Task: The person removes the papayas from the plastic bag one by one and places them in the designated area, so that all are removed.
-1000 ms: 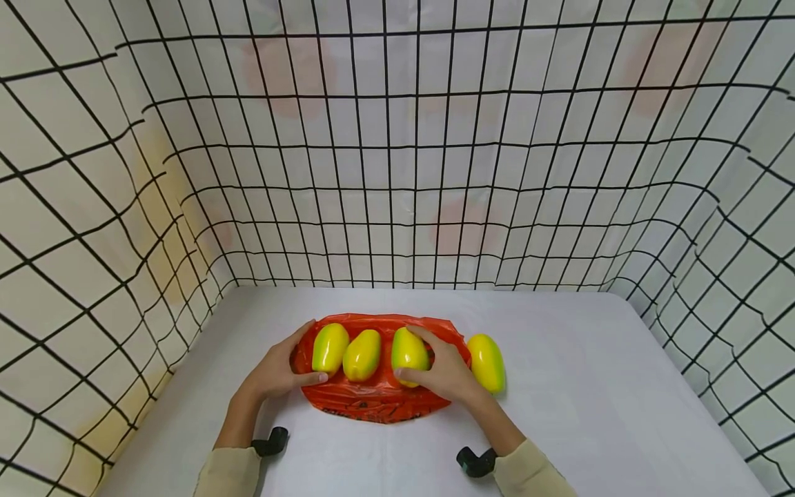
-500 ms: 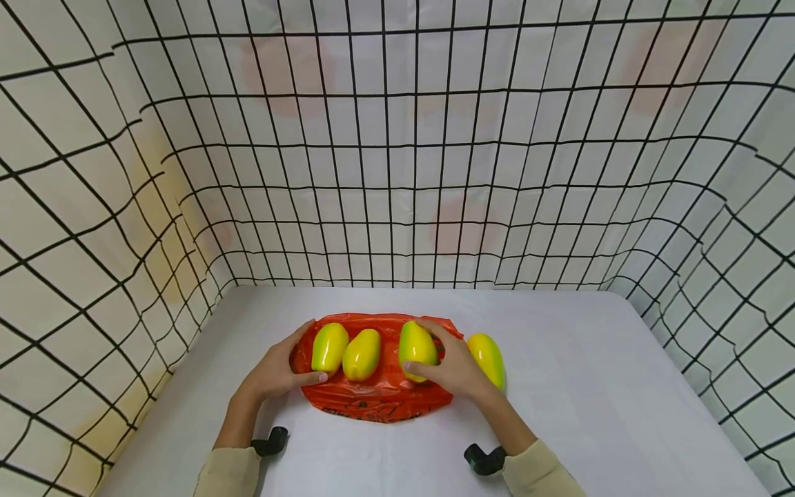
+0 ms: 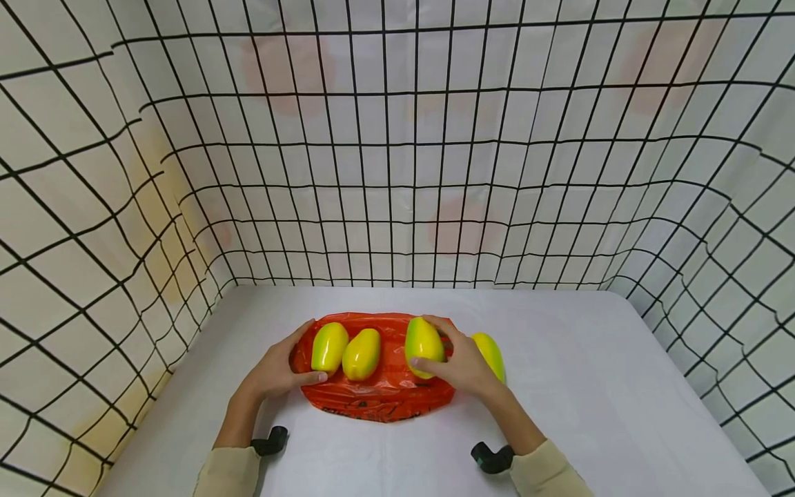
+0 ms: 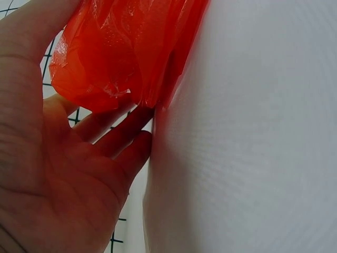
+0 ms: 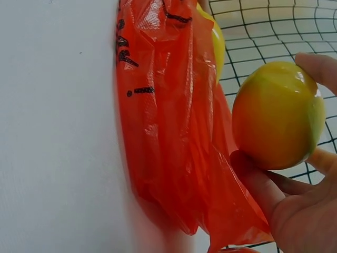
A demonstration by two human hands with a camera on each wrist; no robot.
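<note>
A white backdrop (image 3: pixel 400 166) crossed by a black grid (image 3: pixel 387 94) encloses the white counter (image 3: pixel 621 414). The right hand (image 3: pixel 462 362) grasps a glossy yellow-green mango (image 3: pixel 424 345) between thumb and fingers over the right part of a red plastic bag (image 3: pixel 391 392). The left hand (image 3: pixel 276 366) touches the bag's left end, fingers beyond it and thumb nearer; whether it pinches the film, I cannot tell. A left mango (image 3: pixel 330 348) and a middle mango (image 3: pixel 361 355) lie close together within the bag's outline; an outer mango (image 3: pixel 491 353) lies right of it, partly hidden. Smooth skin may slip, so spread, even finger pressure suits best, with fingertips clear of loose film and the left hand steadying its edge lightly.
</note>
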